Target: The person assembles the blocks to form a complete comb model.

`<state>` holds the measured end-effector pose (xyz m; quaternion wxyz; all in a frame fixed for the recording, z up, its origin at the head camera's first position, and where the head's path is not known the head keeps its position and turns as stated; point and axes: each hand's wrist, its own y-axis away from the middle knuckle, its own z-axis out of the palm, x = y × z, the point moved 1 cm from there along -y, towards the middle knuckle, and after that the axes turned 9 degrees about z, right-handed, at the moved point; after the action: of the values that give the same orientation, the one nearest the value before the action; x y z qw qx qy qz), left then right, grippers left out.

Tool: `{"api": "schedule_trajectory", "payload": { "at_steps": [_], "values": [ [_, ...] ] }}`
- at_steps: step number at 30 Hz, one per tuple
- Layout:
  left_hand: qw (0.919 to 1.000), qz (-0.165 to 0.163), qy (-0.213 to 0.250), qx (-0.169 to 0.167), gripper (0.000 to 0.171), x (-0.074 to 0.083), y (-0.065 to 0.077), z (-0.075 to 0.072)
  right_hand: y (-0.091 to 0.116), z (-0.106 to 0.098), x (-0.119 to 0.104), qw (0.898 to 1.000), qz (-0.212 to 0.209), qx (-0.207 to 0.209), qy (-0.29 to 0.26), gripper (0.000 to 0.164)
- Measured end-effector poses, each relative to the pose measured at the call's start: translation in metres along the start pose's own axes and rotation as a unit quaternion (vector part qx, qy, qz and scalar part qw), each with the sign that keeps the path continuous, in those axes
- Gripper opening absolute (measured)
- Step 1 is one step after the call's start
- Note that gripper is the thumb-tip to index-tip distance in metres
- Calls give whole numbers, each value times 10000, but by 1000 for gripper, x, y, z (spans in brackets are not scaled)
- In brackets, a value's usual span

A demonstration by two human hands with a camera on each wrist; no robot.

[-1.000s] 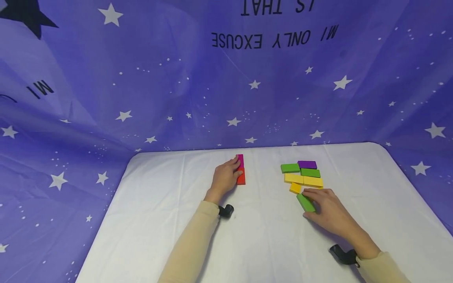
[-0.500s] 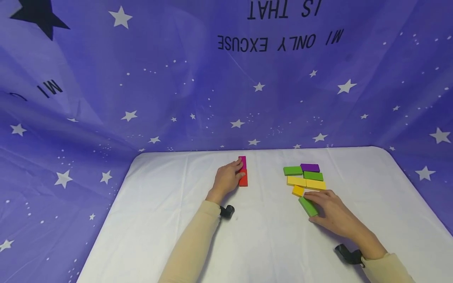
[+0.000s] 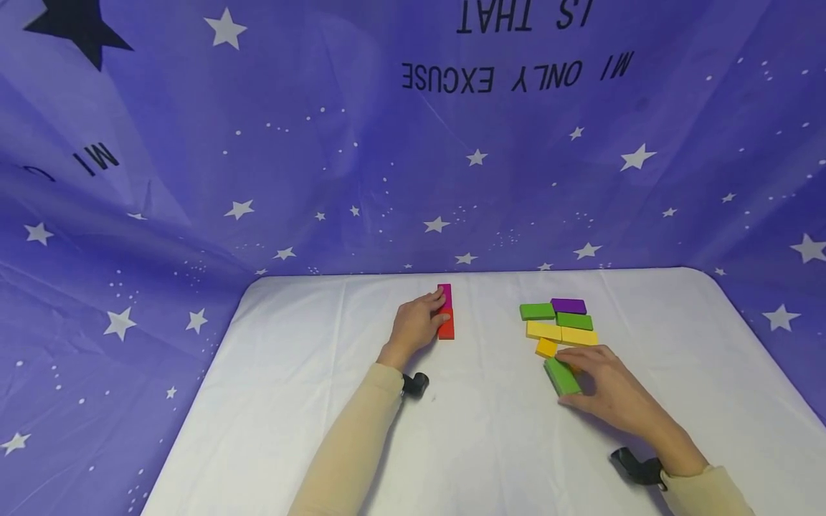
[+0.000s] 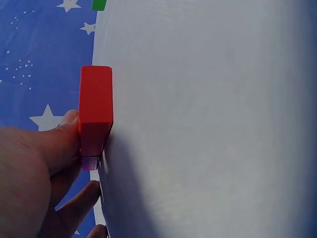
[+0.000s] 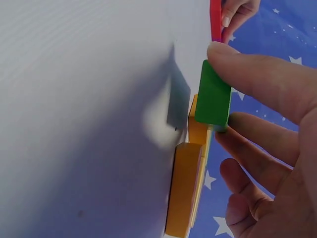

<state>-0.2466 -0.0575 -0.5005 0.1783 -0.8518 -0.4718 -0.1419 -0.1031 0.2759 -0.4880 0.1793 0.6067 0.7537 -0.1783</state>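
Note:
My left hand (image 3: 413,328) lies over a magenta block (image 3: 445,297) and a red block (image 3: 447,331), set end to end on the white cloth. A finger touches the magenta one and the thumb rests on the red one, whose end faces the camera in the left wrist view. My right hand (image 3: 609,390) pinches a green block (image 3: 563,377) between thumb and fingers. The right wrist view shows that green block (image 5: 214,94) above the cloth, apart from its shadow. Beyond it are an orange block (image 3: 546,348) and two yellow blocks (image 3: 543,330). Part of another orange piece is hidden by my fingers.
Behind the yellow blocks lie two more green blocks (image 3: 537,312) and a purple block (image 3: 569,307). White cloth (image 3: 490,430) covers the table. A blue star-patterned sheet (image 3: 361,179) hangs along the far and left sides.
The green block in my right hand has come up slightly off the cloth. My left hand stays on the red and magenta blocks. The head view has shifted a little.

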Motion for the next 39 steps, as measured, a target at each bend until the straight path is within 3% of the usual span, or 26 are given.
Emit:
{"api": "schedule_trajectory", "payload": {
  "at_steps": [13,28,39],
  "values": [
    [9999,19,83,72,48,0,-1,0,-2,7,-14,9991,-229,203,-304,68],
    [9999,23,118,40,48,-2,-1,1,-12,28,-40,9983,-497,151,-266,67],
    [9998,81,151,135,48,-2,0,1,-23,39,-59,9985,-461,184,-231,68]
  ]
}}
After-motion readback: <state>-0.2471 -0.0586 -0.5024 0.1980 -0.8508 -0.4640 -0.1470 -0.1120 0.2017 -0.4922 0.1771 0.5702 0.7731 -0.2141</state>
